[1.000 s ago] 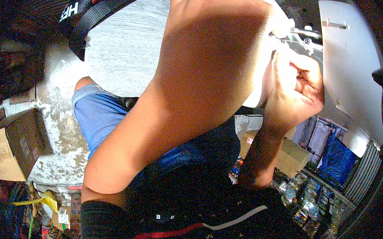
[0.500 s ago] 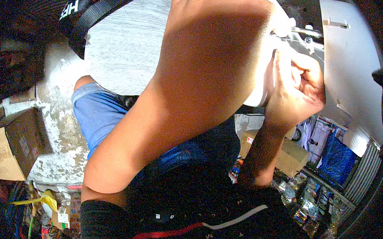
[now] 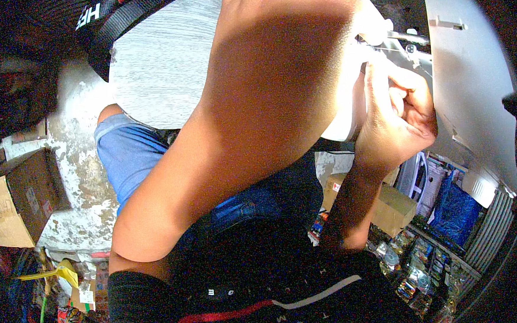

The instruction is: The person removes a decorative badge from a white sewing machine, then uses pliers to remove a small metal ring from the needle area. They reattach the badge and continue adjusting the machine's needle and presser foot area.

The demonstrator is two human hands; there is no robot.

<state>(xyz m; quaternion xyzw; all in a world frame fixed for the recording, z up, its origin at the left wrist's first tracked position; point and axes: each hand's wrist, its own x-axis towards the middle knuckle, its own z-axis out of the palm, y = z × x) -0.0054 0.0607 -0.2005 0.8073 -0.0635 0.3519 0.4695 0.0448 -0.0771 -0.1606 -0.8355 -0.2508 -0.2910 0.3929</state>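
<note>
My left hand (image 3: 297,23) reaches across from the lower left, its back toward me. Its fingers are mostly out of sight behind the hand, with bright tips beside a metal rod (image 3: 408,37) and small metal parts. Just below, my right hand (image 3: 395,114) is closed, thumb and fingers pinched together. What lies in the pinch is lost in glare. A thin thread-like line runs near the metal parts. Both hands are at a white machine-like body (image 3: 339,131), largely hidden by my left arm. A white panel (image 3: 473,89) stands to the right of my right hand.
A grey wood-grain board (image 3: 158,67) lies at the upper left beside a black strap (image 3: 126,27). Cardboard boxes stand on the left (image 3: 24,196) and right (image 3: 393,206). Many small packaged items (image 3: 419,279) and a blue sheet (image 3: 456,211) are at the lower right.
The view has shifted slightly, so the hands, rod and white panel sit a little further left and higher. My right hand keeps its pinch, and both hands stay at the metal parts.
</note>
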